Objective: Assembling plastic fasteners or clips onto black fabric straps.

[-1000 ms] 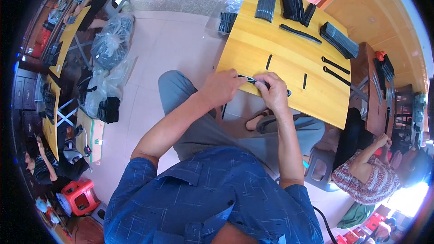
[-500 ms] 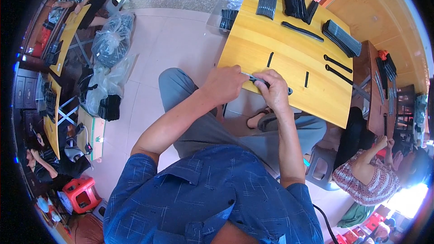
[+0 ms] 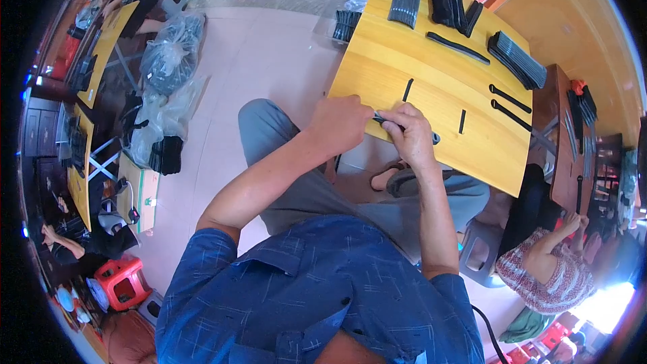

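Observation:
Both of my hands are at the near edge of the yellow wooden table, working on one black strap with a rounded, eyelet-like end. My left hand is closed in a fist at one end of it. My right hand pinches it with thumb and fingers, and the rounded end sticks out past the palm. A short dark stretch shows between the hands; the rest is hidden. Just beyond lie two short black strips. To the right are two black straps with looped ends.
Farther back on the table are a grey-black strap bundle, upright black bundles, a long black strap and another stack. Plastic bags lie on the floor at left. A co-worker sits at right.
The view has shifted slightly, so the table appears a little lower and to the right. My hands keep their hold on the strap and sit a bit closer together.

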Demonstrator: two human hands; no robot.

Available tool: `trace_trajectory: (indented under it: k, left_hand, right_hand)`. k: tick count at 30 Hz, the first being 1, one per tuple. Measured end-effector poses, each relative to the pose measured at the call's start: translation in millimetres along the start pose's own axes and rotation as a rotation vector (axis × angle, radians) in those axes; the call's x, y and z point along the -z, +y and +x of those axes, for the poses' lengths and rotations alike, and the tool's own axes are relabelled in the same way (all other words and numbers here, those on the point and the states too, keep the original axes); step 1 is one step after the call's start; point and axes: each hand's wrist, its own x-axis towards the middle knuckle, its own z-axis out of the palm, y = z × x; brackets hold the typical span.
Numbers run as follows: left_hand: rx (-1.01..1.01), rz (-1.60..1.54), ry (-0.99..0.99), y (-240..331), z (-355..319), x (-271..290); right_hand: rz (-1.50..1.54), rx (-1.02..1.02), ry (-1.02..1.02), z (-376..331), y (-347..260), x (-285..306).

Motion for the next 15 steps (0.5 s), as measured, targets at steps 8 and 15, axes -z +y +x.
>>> trace_trajectory:
  k: [8, 15]
  left_hand:
    - [0.008, 0.015, -0.024, 0, 1, 9]
    - [0.07, 0.041, -0.064, -2, 5, 20]
  right_hand:
    - [0.089, -0.006, 0.015, 0, 3, 1]
    - [0.061, 0.055, 0.025, 0, 3, 0]
